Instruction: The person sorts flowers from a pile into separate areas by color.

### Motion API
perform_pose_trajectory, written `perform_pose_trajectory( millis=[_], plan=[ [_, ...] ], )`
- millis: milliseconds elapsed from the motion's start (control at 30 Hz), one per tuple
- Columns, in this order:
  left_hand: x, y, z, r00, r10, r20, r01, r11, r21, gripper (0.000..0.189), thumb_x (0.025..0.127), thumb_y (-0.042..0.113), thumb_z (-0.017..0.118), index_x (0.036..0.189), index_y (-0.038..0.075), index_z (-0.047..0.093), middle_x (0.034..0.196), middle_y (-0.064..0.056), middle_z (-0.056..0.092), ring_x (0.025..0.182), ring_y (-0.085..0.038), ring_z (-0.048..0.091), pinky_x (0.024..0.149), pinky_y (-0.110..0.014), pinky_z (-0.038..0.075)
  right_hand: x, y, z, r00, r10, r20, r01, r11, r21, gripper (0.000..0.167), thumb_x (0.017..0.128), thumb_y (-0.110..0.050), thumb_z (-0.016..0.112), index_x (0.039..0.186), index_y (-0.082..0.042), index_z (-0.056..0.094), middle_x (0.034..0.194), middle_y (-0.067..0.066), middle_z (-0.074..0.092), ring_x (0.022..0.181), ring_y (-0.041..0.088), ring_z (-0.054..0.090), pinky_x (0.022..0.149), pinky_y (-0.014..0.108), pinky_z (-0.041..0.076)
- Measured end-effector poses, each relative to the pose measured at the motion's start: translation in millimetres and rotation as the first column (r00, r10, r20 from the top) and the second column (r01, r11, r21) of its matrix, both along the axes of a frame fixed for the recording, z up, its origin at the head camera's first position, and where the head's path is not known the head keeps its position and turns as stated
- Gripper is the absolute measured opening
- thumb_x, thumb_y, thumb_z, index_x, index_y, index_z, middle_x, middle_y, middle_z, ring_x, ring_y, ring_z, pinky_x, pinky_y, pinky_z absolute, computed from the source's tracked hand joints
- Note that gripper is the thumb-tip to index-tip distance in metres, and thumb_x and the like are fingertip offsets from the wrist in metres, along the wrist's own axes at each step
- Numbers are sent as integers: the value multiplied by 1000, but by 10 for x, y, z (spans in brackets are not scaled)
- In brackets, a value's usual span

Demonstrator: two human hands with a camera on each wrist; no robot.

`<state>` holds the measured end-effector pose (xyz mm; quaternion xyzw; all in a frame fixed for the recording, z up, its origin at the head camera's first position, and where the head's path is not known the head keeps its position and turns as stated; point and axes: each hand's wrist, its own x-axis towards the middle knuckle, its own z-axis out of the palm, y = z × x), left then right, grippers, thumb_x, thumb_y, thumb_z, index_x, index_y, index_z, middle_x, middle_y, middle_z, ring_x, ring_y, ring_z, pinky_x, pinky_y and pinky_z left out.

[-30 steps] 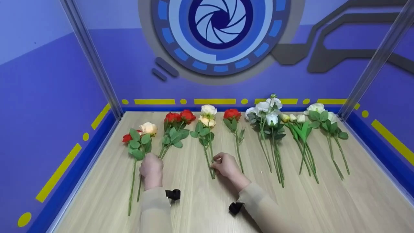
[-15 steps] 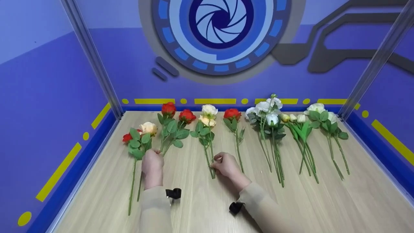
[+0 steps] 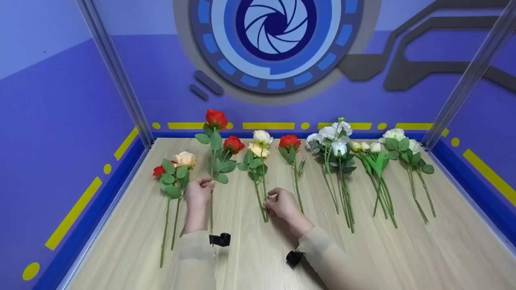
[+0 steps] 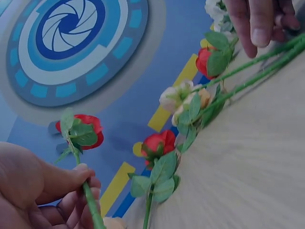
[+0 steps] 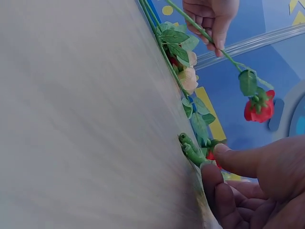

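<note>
My left hand (image 3: 198,199) pinches the stem of a red rose (image 3: 216,119) between thumb and fingers. That rose is raised, its bloom in front of the back wall in the left wrist view. Just right of it, a second red rose (image 3: 233,144) lies on the table. My right hand (image 3: 283,206) hovers beside the lower stems of a cream rose (image 3: 262,137) and a peach rose (image 3: 258,150). In the right wrist view, the thumb and index finger of the right hand (image 5: 252,186) are apart, close to the green stem ends (image 5: 189,149).
At the left lie a peach rose (image 3: 185,160) and a red flower (image 3: 159,170). Another red rose (image 3: 289,141) lies right of centre. White flowers (image 3: 327,133), pale tulips (image 3: 375,147) and cream-white blooms (image 3: 394,134) line the back right of the wooden table (image 3: 250,257).
My left hand has lifted one red rose off the pair and moved it slightly right, its bloom rising above the table's back edge. My right hand has barely moved.
</note>
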<state>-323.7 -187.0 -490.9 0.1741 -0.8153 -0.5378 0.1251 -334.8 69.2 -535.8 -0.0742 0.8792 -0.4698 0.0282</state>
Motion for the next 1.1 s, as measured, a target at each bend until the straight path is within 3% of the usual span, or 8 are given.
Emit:
perform_pose_trajectory(
  millis=[133, 300, 467, 667, 833, 900, 1000, 1100],
  plan=[
    [-12, 90, 18, 997, -69, -48, 75, 984, 164, 23, 97, 1, 66, 115, -13, 68, 88, -11, 70, 70, -10, 63, 59, -18, 51, 20, -17, 49, 1000, 12, -28, -12, 1000, 7, 29, 90, -9, 78, 114, 5, 69, 74, 7, 68, 56, 7, 58, 54, 21, 46],
    [-24, 252, 21, 987, -141, -79, 160, 930, 330, 25, 97, -4, 65, 120, -15, 65, 85, -7, 68, 67, -9, 64, 56, -19, 54, 89, -65, 121, 997, 69, -43, -70, 998, -7, 19, 94, -12, 74, 107, 1, 73, 75, 9, 72, 59, 15, 65, 51, 22, 46],
    [-22, 471, 32, 970, -222, -103, 244, 895, 372, 24, 96, -3, 67, 117, -14, 67, 89, -12, 74, 67, -10, 66, 58, -22, 58, 168, -142, 195, 983, 186, -7, -186, 977, -108, 16, 98, -15, 70, 100, 0, 77, 79, 13, 76, 65, 25, 72, 55, 28, 56],
    [-31, 748, 30, 937, -330, -113, 347, 859, 376, 27, 98, 2, 67, 120, -13, 67, 92, -13, 76, 70, -10, 69, 65, -25, 61, 221, -176, 288, 967, 253, -6, -250, 950, -185, 19, 98, -15, 71, 94, 2, 77, 81, 17, 77, 59, 11, 67, 63, 42, 62],
    [-17, 844, 30, 924, -363, -119, 382, 867, 321, 28, 99, 4, 67, 121, -13, 67, 92, -13, 75, 71, -11, 69, 68, -28, 63, 224, -114, 342, 971, 238, -17, -237, 955, -181, 8, 95, -4, 71, 92, 3, 71, 79, 18, 76, 61, 14, 70, 65, 46, 63],
    [-22, 814, 28, 926, -361, -114, 379, 882, 279, 28, 99, 7, 67, 120, -12, 67, 93, -16, 75, 73, -11, 70, 70, -29, 63, 212, -57, 365, 974, 228, -16, -228, 959, -169, 5, 94, -2, 72, 92, 3, 69, 78, 17, 76, 63, 17, 71, 66, 48, 63],
    [-41, 697, 18, 944, -316, -91, 329, 921, 208, 28, 100, 10, 67, 120, -9, 69, 97, -18, 76, 80, -15, 70, 71, -29, 61, 163, 70, 398, 980, 201, -12, -201, 970, -139, 6, 92, -1, 73, 90, 3, 68, 78, 13, 73, 61, 14, 68, 66, 47, 64],
    [-58, 537, -10, 970, -231, -80, 238, 966, 103, 24, 99, 11, 66, 117, -5, 72, 101, -18, 75, 87, -19, 69, 74, -28, 56, 90, 236, 425, 988, 157, 1, -155, 981, -116, 6, 91, 0, 74, 90, 3, 68, 79, 11, 71, 58, 11, 65, 65, 46, 64]
  ],
)
